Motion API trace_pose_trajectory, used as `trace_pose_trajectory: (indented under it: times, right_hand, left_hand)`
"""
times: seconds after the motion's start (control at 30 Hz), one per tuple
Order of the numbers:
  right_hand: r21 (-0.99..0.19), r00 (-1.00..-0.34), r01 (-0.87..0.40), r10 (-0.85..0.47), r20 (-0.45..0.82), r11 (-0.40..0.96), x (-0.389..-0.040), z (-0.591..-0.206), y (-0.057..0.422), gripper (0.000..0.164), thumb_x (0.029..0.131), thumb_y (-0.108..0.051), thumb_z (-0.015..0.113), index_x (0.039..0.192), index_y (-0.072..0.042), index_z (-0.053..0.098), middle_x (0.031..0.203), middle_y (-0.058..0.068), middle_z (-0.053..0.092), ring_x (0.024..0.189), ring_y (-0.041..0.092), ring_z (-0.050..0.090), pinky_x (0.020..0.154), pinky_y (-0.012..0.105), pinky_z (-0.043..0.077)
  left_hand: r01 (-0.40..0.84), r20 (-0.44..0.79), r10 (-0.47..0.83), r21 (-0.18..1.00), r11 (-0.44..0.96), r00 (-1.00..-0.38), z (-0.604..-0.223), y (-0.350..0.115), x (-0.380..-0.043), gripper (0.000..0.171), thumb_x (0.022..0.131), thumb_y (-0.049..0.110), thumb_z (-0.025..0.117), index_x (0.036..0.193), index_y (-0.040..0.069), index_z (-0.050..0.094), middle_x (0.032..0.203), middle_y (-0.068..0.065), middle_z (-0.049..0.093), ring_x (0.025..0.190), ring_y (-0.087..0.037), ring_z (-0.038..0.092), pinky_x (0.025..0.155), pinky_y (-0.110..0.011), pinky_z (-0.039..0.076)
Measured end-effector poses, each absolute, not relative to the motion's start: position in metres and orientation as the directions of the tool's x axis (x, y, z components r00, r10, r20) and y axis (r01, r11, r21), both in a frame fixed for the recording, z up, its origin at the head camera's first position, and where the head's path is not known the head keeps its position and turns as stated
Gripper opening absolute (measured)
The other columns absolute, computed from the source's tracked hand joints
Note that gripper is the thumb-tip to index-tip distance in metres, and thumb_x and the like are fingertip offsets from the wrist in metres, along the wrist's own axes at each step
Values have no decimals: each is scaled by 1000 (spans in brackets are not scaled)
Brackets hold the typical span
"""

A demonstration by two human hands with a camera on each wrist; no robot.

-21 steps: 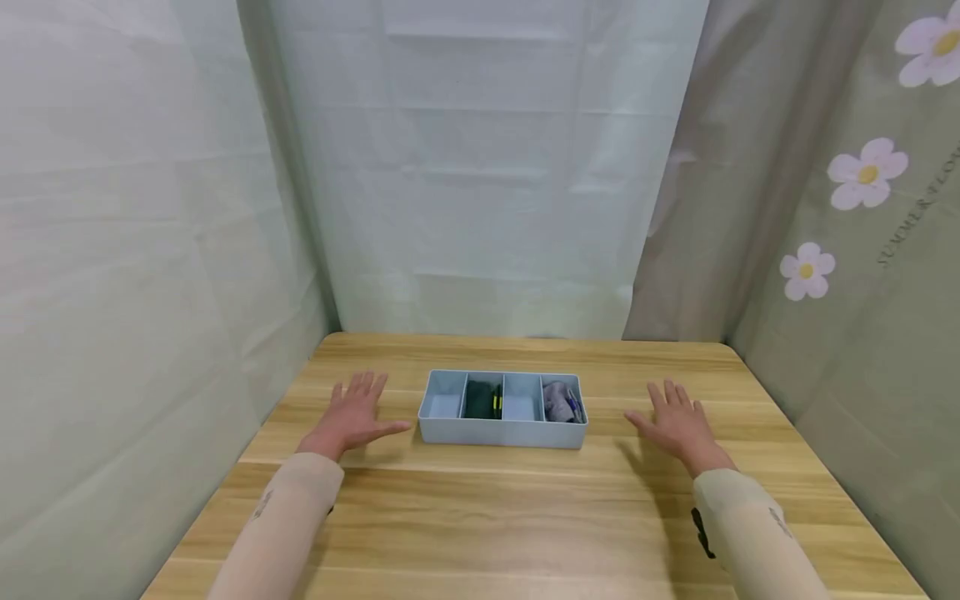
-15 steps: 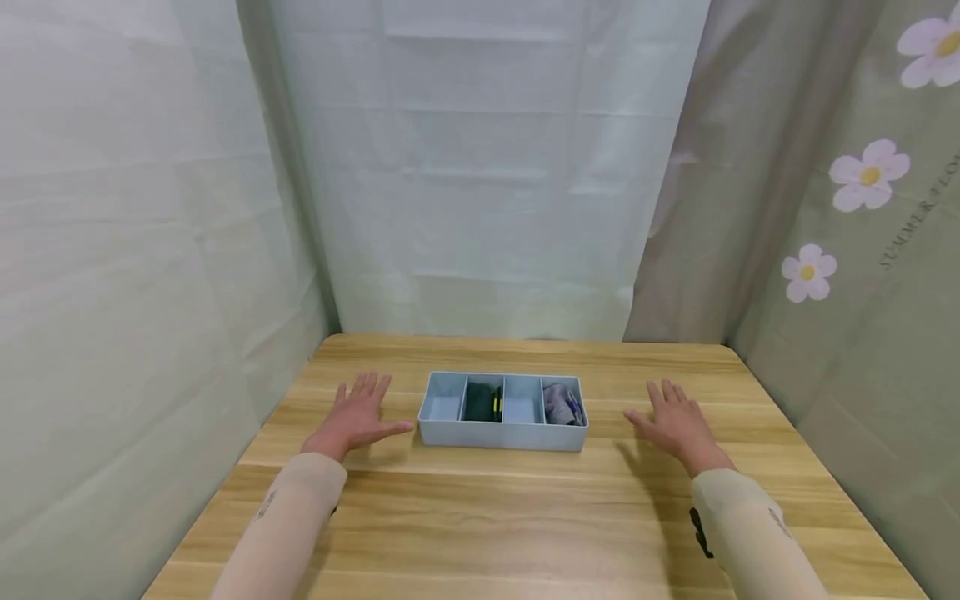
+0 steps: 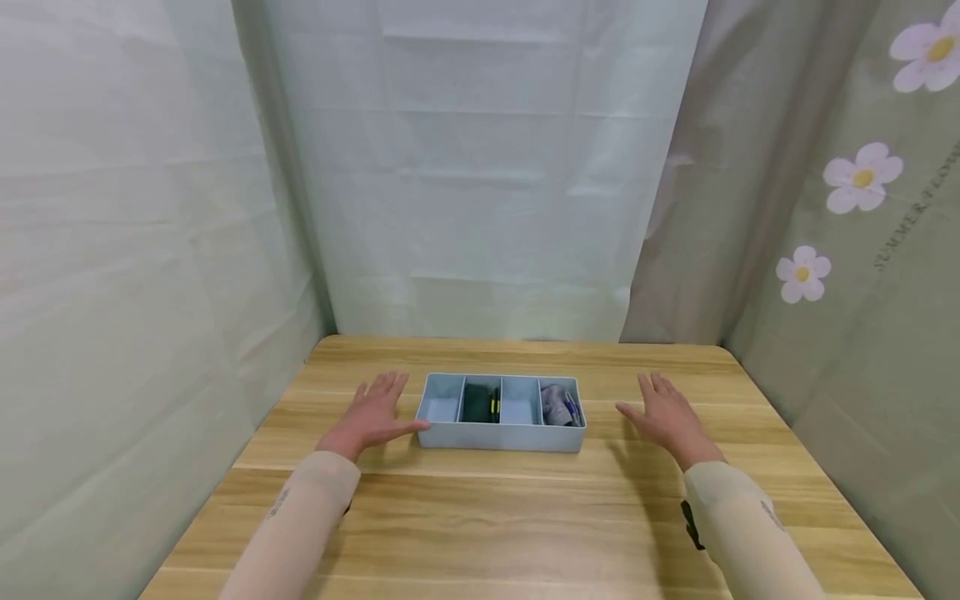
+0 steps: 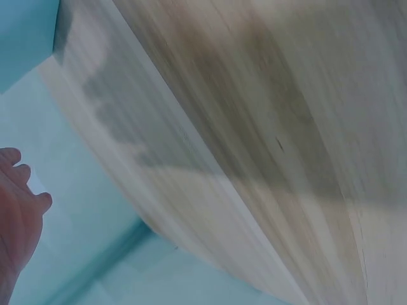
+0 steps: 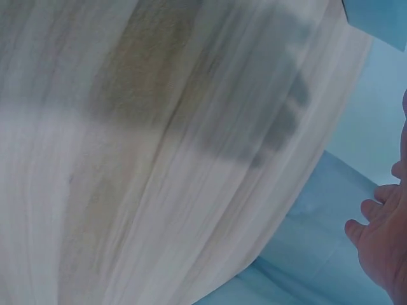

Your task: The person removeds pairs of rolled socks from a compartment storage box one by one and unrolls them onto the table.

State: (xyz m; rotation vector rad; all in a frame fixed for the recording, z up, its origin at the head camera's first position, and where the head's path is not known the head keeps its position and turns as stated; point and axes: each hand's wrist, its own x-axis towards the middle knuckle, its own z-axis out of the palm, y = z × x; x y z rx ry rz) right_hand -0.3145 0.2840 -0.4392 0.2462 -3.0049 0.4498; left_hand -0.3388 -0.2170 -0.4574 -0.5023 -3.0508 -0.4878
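A pale blue divided box (image 3: 498,436) stands on the wooden table. Inside it, a dark green bundle (image 3: 476,403), perhaps cloth, shares one compartment with a slim black-and-yellow item (image 3: 495,406). A grey crumpled cloth (image 3: 555,406) and narrow blue items (image 3: 573,410) fill the right end compartment. My left hand (image 3: 372,418) hovers at the box's left with fingers spread; its thumb overlaps the front left corner in the head view, touching or not I cannot tell. To the right, my right hand (image 3: 669,422) is held above the table, apart from the box. Both hands hold nothing.
The wooden table (image 3: 480,525) extends in front of the box. Pale sheets hang round it: one at the left (image 3: 135,292), one behind (image 3: 480,183), and one with printed flowers (image 3: 862,375) at the right. Hand shadows fall on the tabletop.
My left hand has moved right, bringing its thumb to the box's left corner in view. The right hand has shifted slightly left, towards the box. The box's contents look the same.
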Motion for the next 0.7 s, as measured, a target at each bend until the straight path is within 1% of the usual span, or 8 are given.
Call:
trace_pose_trajectory:
  times: [0.23,0.4,0.6,0.7]
  right_hand:
    - [-302,-981,-174,-139,132,937,-316,-429,278,80,102,-45,50,150,13,25,153,39,18,140,55,19,113,63,18]
    - [-303,-980,-176,-136,148,936,-318,-425,273,79,101,-44,52,149,13,26,153,38,19,140,53,20,113,63,20]
    - [-339,-976,-190,-140,166,921,-323,-423,264,79,102,-41,51,150,14,22,154,37,20,142,51,20,114,62,19]
    - [-361,-974,-197,-140,178,912,-325,-421,256,78,102,-40,52,150,15,22,153,36,22,141,51,21,114,61,20]
  left_hand:
    - [324,64,323,349,879,-944,-456,-207,-340,113,81,75,60,156,-1,21,160,-25,18,148,-43,12,115,-63,6]
    - [306,39,316,389,869,-948,-457,-200,-341,113,81,75,61,157,2,19,161,-24,17,149,-40,11,116,-62,5]
    - [282,23,301,426,860,-953,-461,-196,-343,110,82,72,63,158,4,20,161,-23,19,149,-40,12,116,-63,6]
    - [270,19,292,442,855,-956,-462,-196,-343,108,83,69,63,158,5,20,161,-23,20,149,-40,12,116,-63,5]
